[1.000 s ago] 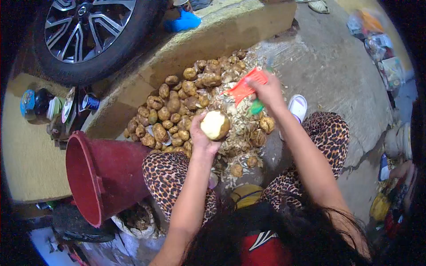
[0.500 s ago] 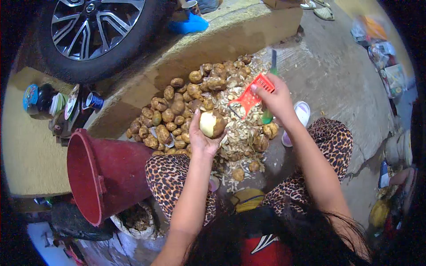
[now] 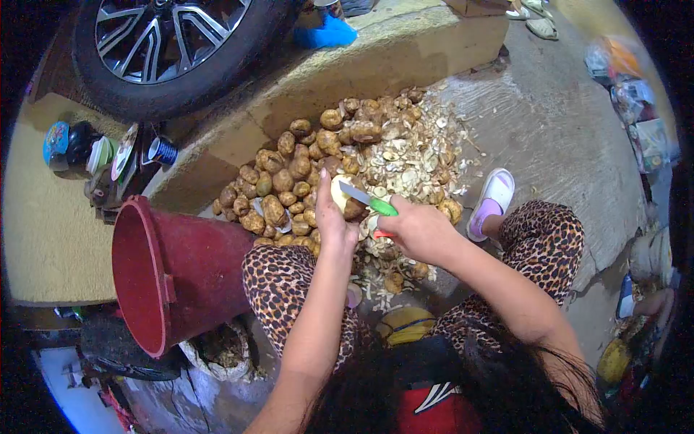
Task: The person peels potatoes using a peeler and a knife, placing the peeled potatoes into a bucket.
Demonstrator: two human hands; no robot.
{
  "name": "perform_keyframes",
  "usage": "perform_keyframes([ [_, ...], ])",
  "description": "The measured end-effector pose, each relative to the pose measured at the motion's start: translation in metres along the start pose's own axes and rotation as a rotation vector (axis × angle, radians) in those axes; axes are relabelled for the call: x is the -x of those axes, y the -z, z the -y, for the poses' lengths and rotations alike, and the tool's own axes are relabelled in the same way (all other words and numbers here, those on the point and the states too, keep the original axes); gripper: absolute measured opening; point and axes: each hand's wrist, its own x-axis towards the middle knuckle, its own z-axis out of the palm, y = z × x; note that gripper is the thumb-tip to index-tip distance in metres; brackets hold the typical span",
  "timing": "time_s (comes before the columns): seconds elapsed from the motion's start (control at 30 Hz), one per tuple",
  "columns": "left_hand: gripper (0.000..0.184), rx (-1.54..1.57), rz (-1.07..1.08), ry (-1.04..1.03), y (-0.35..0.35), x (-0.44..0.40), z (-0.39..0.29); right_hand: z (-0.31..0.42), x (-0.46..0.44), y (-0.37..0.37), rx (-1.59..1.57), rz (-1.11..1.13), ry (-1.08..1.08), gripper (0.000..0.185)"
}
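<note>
In my left hand point(image 3: 334, 220) rests a partly peeled potato point(image 3: 354, 210), pale flesh on one side and brown skin on the other. My right hand point(image 3: 421, 230) is closed round the green handle of a knife point(image 3: 383, 207), whose blade lies against the pale side of the potato. A bit of the red-orange peeler point(image 3: 383, 233) pokes out below the same hand's fingers; the rest is hidden. Beyond my hands lies a heap of unpeeled potatoes point(image 3: 285, 173), with a pile of peelings point(image 3: 412, 152) to its right.
A dark red bucket point(image 3: 195, 267) lies tipped by my left knee, beside a sack point(image 3: 224, 354). A low concrete ledge point(image 3: 289, 94) runs behind the potatoes, with a car wheel point(image 3: 173, 58) above it. Plastic bags point(image 3: 636, 101) lie at the far right.
My right hand has moved left and down to the potato and turned, bringing the knife blade onto it. The peeler, plainly visible before, is now mostly hidden in that hand. The view has shifted slightly.
</note>
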Motion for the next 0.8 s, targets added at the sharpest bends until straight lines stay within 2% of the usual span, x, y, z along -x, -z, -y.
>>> perform_keyframes([
  [0.13,0.032,-0.01,0.039,-0.017,0.003,0.0,0.0,0.005,0.001,-0.002,-0.025,0.02,-0.031,0.014],
  [0.27,0.03,-0.134,0.024,-0.172,0.009,-0.009,0.006,-0.002,-0.003,-0.01,-0.042,0.021,-0.042,0.018],
  [0.33,0.028,-0.207,-0.013,-0.247,0.01,-0.011,0.007,-0.004,-0.006,-0.015,-0.087,-0.048,-0.018,0.015],
  [0.47,0.026,-0.25,0.065,-0.35,0.02,-0.024,0.008,-0.013,-0.011,-0.022,-0.074,-0.093,0.057,0.014],
  [0.57,0.025,-0.077,0.102,0.061,0.011,-0.008,-0.009,-0.02,-0.012,-0.015,-0.042,-0.04,0.083,0.021],
  [0.6,0.024,-0.091,0.058,0.109,0.01,-0.007,-0.009,-0.021,-0.012,-0.016,-0.026,-0.05,0.087,0.02],
  [0.67,0.023,-0.188,0.043,-0.09,0.015,-0.014,-0.004,-0.024,-0.012,-0.017,0.006,-0.066,0.09,0.019],
  [0.8,0.025,-0.317,0.054,-0.475,0.008,-0.007,-0.005,-0.014,-0.015,-0.03,-0.149,-0.17,0.032,0.015],
])
